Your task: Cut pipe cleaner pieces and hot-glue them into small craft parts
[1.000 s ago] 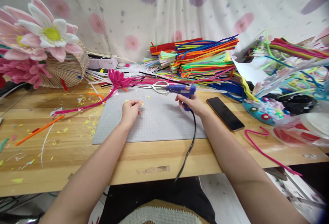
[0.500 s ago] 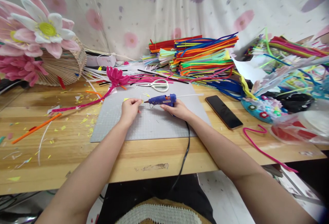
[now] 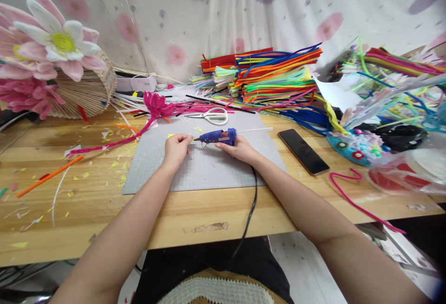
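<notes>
Evidently gluing is in hand: above the grey cutting mat (image 3: 209,171), the right hand (image 3: 239,149) grips a blue glue gun (image 3: 216,137), nozzle (image 3: 197,139) right by a tiny yellowish piece (image 3: 193,138) pinched in the left hand (image 3: 176,151), which calls for steady aim.

I could read no words or numbers from where I stood, for the pale label (image 3: 223,139) on the blue glue gun (image 3: 212,137), held over the grey mat (image 3: 223,171) between its front and back edges, was too small.
</notes>
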`<state>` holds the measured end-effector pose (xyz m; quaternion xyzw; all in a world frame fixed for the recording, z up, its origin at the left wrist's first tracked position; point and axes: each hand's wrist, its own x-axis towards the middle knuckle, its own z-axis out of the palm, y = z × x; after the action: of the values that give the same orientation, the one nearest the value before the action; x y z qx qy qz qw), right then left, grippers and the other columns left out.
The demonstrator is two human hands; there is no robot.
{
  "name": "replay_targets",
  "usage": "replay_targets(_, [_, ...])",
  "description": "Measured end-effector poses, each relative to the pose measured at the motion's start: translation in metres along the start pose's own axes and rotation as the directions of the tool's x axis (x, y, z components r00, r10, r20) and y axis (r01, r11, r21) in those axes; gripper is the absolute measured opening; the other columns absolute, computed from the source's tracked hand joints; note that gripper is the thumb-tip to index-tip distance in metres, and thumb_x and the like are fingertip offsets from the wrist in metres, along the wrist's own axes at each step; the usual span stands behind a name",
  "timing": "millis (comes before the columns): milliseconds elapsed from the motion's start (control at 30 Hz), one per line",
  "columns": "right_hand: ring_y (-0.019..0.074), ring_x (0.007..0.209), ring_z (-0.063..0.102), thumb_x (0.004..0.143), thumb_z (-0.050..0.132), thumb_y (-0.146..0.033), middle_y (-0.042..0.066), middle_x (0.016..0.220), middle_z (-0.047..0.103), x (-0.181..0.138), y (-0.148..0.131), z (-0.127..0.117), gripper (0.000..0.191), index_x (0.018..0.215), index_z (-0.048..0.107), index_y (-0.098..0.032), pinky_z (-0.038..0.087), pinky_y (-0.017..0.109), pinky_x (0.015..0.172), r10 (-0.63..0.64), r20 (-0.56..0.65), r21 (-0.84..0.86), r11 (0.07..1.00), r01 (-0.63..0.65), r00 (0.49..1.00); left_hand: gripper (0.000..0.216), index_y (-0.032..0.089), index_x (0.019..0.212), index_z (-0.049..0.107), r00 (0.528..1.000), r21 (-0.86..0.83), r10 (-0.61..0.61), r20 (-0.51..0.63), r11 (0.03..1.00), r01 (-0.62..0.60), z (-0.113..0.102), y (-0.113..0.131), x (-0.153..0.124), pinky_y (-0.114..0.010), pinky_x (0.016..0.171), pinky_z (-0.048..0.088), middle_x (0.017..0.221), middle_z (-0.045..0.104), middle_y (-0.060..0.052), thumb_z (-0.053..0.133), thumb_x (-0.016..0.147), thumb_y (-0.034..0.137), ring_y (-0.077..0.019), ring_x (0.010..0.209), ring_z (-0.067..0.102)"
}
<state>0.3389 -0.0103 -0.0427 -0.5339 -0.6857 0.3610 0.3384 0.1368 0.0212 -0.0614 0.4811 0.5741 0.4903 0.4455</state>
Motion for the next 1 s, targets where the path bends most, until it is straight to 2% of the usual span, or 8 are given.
replay_targets(633, [0.0140, 0.064, 0.053, 0.071, 0.058, -0.050, 0.000, 0.066, 0.058, 0.0003, -0.0008, -0.0012, 0.038, 0.090, 0.066, -0.017, 0.042, 0.027, 0.063, 0.005, 0.018, -0.018, 1.000, -0.005, 1.000, 0.020, 0.014, 0.064, 0.066, 1.000, 0.006, -0.009, 0.013, 1.000, 0.008, 0.0003, -0.0012, 0.0009, -0.021, 0.040, 0.035, 0.062, 0.060, -0.001, 0.065, 0.060, 0.033, -0.0078, 0.043, 0.045])
replay_targets(867, [0.0147, 0.072, 0.056, 0.072, 0.057, -0.049, 0.003, 0.082, 0.066, 0.0011, 0.0020, -0.0006, 0.043, 0.098, 0.066, -0.016, 0.043, 0.026, 0.069, -0.007, 0.001, -0.044, 0.999, 0.007, 1.000, 0.020, 0.013, 0.066, 0.066, 1.000, 0.043, -0.006, 0.028, 0.999, 0.005, -0.0001, 0.0024, -0.0016, -0.021, 0.039, 0.036, 0.059, 0.057, 0.000, 0.062, 0.061, 0.032, -0.0075, 0.043, 0.044])
replay_targets(1000, [0.0148, 0.072, 0.057, 0.072, 0.058, -0.048, 0.003, 0.082, 0.066, 0.0010, 0.0018, -0.0004, 0.042, 0.097, 0.066, -0.015, 0.043, 0.026, 0.069, -0.013, -0.005, -0.028, 1.000, 0.013, 1.000, 0.020, 0.013, 0.065, 0.065, 0.999, 0.055, -0.003, 0.033, 0.998, 0.001, 0.0005, 0.0037, -0.0023, -0.021, 0.038, 0.035, 0.056, 0.055, 0.002, 0.062, 0.062, 0.032, -0.0070, 0.040, 0.041])
